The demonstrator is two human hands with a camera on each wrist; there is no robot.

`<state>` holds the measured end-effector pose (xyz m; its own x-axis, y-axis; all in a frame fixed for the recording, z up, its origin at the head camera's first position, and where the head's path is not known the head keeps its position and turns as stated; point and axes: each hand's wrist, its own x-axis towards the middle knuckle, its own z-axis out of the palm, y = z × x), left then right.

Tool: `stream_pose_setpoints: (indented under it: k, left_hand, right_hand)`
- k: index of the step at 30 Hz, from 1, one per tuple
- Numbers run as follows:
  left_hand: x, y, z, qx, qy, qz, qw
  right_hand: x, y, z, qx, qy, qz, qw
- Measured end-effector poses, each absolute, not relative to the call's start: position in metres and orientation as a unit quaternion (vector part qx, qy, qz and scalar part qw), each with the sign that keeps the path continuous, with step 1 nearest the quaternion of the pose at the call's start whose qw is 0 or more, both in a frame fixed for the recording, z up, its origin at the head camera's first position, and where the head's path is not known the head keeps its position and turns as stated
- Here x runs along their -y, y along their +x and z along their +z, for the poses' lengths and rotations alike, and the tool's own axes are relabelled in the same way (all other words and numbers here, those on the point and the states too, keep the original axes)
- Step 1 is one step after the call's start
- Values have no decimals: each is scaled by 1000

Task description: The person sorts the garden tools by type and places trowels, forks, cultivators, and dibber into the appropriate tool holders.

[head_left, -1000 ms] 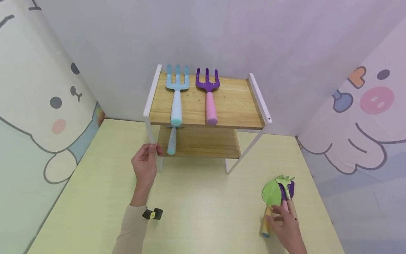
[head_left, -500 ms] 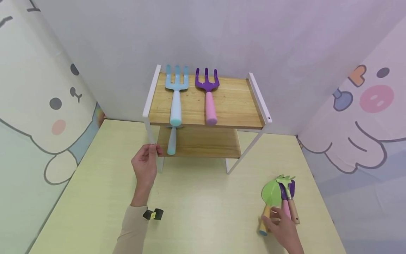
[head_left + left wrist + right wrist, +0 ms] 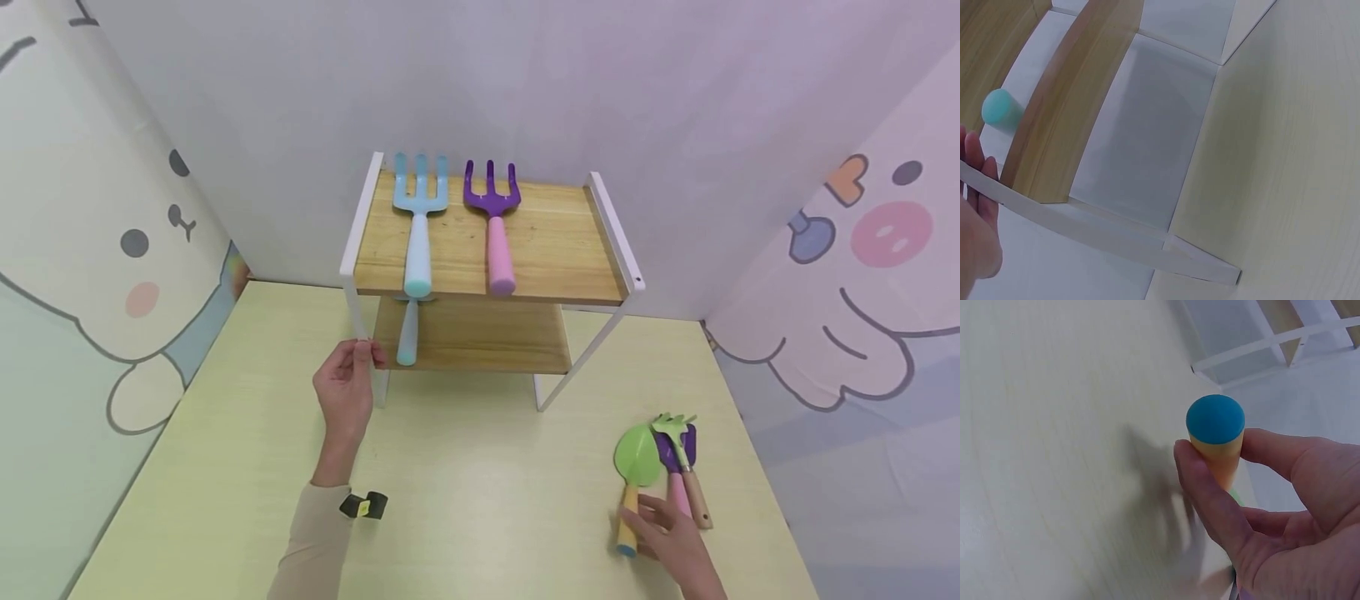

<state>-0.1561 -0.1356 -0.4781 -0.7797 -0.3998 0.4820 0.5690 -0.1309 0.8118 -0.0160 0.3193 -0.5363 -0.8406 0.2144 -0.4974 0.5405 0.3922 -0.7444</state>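
At the right of the head view my right hand (image 3: 671,533) pinches the yellow handle of a green garden trowel (image 3: 637,456) between thumb and fingers. The handle's blue end cap (image 3: 1216,419) faces the right wrist camera, and a shadow falls on the table beside it. My left hand (image 3: 345,387) holds the front left post of a two-tier wooden shelf (image 3: 558,250) with a white frame. A light blue hand fork (image 3: 417,250) and a purple hand fork with a pink handle (image 3: 498,258) lie on the top board. Below, a light blue handle (image 3: 407,337) shows, its head hidden.
Close to the trowel lie a small green rake with a wooden handle (image 3: 696,498) and a purple tool with a pink handle (image 3: 678,493). All stand on a pale wooden table (image 3: 465,508). Cartoon-printed curtains (image 3: 847,250) surround it.
My right hand has closed on the trowel's handle and shifted it slightly left, away from the other tools. My left hand stays on the shelf post.
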Motion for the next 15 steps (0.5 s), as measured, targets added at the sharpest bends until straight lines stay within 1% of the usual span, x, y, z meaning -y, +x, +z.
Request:
stream_pose_setpoints:
  k: [7,15]
  left_hand:
    - [136,-156,-477,577,-73,-748,320]
    - [136,-155,-478,582,-70,-743,322]
  right_hand:
    - [-321,-14,-534,-819,231,-502,155]
    - [-318,-15,-526,-812,211,-529,127]
